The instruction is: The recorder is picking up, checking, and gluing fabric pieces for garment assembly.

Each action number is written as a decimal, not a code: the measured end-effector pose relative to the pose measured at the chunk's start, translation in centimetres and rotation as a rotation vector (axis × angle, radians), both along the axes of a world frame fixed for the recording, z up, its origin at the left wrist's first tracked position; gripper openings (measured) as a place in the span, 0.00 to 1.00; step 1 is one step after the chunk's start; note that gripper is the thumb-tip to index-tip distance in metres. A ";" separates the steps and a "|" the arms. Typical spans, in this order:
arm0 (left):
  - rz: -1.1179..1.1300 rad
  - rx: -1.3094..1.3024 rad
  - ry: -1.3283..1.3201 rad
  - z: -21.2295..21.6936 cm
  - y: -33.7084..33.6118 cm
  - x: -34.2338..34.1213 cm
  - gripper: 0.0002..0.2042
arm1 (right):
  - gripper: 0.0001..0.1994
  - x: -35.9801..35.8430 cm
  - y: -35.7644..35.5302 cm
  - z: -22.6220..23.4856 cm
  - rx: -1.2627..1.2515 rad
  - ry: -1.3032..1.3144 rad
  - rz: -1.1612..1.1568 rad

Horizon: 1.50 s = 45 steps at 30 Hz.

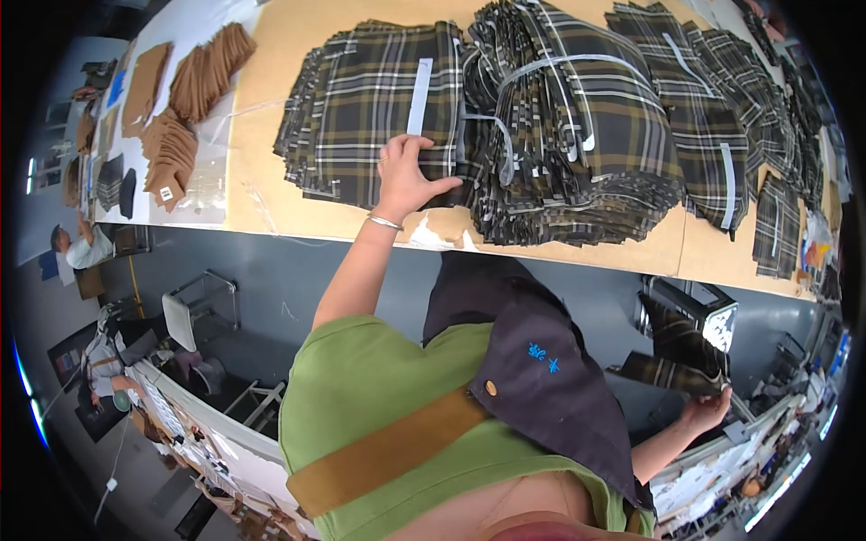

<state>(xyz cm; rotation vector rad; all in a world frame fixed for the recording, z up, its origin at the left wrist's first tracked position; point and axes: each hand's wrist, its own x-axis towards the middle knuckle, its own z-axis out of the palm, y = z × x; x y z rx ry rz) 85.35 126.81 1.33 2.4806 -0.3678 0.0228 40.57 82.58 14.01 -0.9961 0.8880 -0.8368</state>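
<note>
My left hand (pixel 408 180) lies on the near edge of a stack of folded dark plaid cloth pieces (pixel 361 99), its thumb spread away from the fingers. A pale strip (pixel 420 95) rests on that stack, just beyond the fingertips. Low on the right, beside my body and away from the table, my right hand (pixel 706 411) is closed on a plaid cloth piece (pixel 672 371). This cloth hangs folded and bent above the floor. To the right of my left hand sits a thick plaid bundle (pixel 622 117) with a pale band around it.
More plaid stacks (pixel 695 117) line the table's right side. Brown cloth pieces (pixel 171 153) lie at the far left. The table's near edge (pixel 577 257) runs in front of me. A metal-framed stool (pixel 180 322) stands on the floor, and a co-worker (pixel 86 252) is at the left.
</note>
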 end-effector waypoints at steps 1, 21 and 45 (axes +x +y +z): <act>0.002 -0.001 0.028 -0.7 0.2 0.1 0.18 | 0.08 1.9 0.7 0.1 -0.043 0.053 -0.116; 0.321 -1.377 0.627 7.7 2.0 1.9 0.11 | 0.08 13.6 -5.7 0.2 0.101 0.066 -0.019; 0.272 -0.171 -0.117 6.6 3.5 1.4 0.23 | 0.08 16.8 -7.3 -1.5 0.135 0.058 0.105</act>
